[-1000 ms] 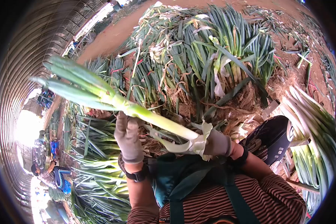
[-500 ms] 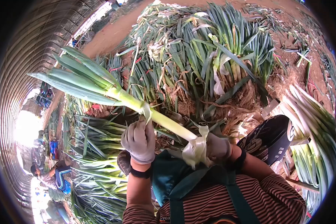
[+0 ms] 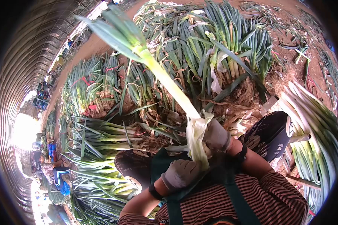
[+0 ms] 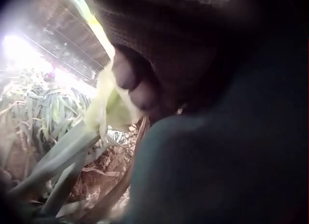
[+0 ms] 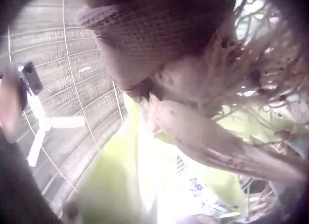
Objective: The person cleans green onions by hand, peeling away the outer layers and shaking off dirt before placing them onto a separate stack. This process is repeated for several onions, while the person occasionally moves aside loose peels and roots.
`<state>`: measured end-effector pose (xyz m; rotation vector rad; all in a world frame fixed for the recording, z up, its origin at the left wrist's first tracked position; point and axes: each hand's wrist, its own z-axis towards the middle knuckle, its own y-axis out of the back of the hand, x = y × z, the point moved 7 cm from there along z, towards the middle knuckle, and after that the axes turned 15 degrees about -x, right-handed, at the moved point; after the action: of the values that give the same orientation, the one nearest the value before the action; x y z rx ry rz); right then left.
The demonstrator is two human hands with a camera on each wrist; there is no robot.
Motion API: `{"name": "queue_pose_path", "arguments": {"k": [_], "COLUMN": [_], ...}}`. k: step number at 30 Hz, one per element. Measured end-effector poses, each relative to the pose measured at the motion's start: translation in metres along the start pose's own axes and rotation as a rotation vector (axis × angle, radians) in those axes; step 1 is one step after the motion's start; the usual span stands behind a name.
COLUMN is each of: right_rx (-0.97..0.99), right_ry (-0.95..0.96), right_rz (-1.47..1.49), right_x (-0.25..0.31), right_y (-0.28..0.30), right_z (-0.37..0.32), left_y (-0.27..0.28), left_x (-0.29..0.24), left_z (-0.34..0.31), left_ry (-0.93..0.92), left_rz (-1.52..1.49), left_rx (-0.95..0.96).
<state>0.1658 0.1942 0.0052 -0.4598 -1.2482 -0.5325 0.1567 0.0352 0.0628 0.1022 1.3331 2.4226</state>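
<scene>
A single large green onion (image 3: 169, 82) slants up and to the left in the head view, its green leaves blurred at the upper left. The gloved right hand (image 3: 216, 135) grips its root end. Pale outer leaves (image 3: 196, 137) hang loose from the stalk, and the gloved left hand (image 3: 182, 173), fingers curled, pinches their lower end close to the apron. In the left wrist view the left fingers (image 4: 137, 86) lie against the pale leaf (image 4: 112, 108). Stringy roots (image 5: 260, 69) stick out beside the right glove (image 5: 159, 45) in the right wrist view.
Bundled green onions (image 3: 214, 41) stand in a heap ahead. More lie at the left (image 3: 97, 168). White-stemmed onions (image 3: 308, 108) rest on a wooden stand at the right. Another person (image 3: 54, 172) sits at the far left.
The left hand has moved from the middle of the stalk down toward the apron, drawing the outer leaves with it. The onion has swung more upright.
</scene>
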Motion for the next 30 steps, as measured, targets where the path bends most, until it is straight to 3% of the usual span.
{"name": "queue_pose_path", "arguments": {"k": [1, 2, 3, 5, 7, 9, 11, 13, 15, 17, 18, 19, 21, 24, 25, 26, 28, 30], "right_rx": [-0.045, -0.053, -0.059, -0.078, -0.073, -0.035, 0.058, 0.197, 0.393, 0.411, 0.292, 0.335, 0.075, -0.186, -0.237, -0.306, -0.261, -0.239], "right_ry": [0.077, 0.123, 0.168, 0.135, 0.152, 0.215, 0.149, 0.036, -0.097, -0.308, -0.024, -0.366, -0.066, 0.277, 0.297, 0.604, 0.770, 0.462], "right_rz": [-0.127, -0.252, -0.377, -0.357, -0.358, -0.383, -0.191, -0.149, -0.270, -0.773, -0.866, -0.948, -1.068, -0.775, -0.643, -0.580, -0.430, -0.293], "right_x": [-0.007, -0.006, -0.004, 0.005, 0.017, 0.027, 0.000, -0.010, -0.005, 0.036, 0.042, 0.027, 0.060, 0.105, 0.117, 0.127, 0.130, 0.099], "right_y": [0.010, 0.017, 0.022, 0.025, 0.023, 0.014, -0.008, -0.027, -0.042, -0.012, -0.008, 0.028, 0.049, 0.006, -0.016, -0.041, -0.080, -0.089], "right_z": [0.003, 0.005, 0.007, 0.006, 0.007, 0.006, 0.000, -0.004, -0.007, -0.008, 0.004, -0.001, 0.020, 0.054, 0.064, 0.075, 0.096, 0.118], "left_y": [-0.009, -0.020, -0.013, 0.008, 0.043, 0.069, 0.086, 0.090, 0.092, 0.095, 0.092, 0.090, 0.084, 0.078, 0.080, 0.070, 0.068, 0.066], "left_x": [-0.002, 0.012, 0.023, 0.046, 0.085, 0.134, 0.169, 0.181, 0.207, 0.219, 0.225, 0.230, 0.229, 0.212, 0.204, 0.209, 0.204, 0.207], "left_z": [-0.008, -0.023, -0.028, -0.037, -0.047, -0.071, -0.053, -0.005, 0.006, 0.004, 0.002, -0.001, 0.002, 0.018, 0.029, 0.025, 0.030, 0.022], "left_ry": [0.037, 0.266, 0.344, 0.501, 0.908, 1.258, 1.055, 1.014, 1.011, 0.988, 0.940, 0.891, 0.868, 0.914, 0.917, 0.905, 0.816, 0.781], "left_rz": [-0.095, -0.235, -0.252, -0.280, -0.263, -0.477, -0.656, -1.136, -1.236, -1.341, -1.400, -1.459, -1.458, -1.400, -1.367, -1.417, -1.380, -1.374], "left_rx": [0.032, 0.224, 0.246, 0.290, 0.094, -0.304, -0.591, -0.940, -1.021, -1.183, -1.207, -1.229, -1.209, -1.175, -1.155, -1.090, -1.054, -1.010]}}
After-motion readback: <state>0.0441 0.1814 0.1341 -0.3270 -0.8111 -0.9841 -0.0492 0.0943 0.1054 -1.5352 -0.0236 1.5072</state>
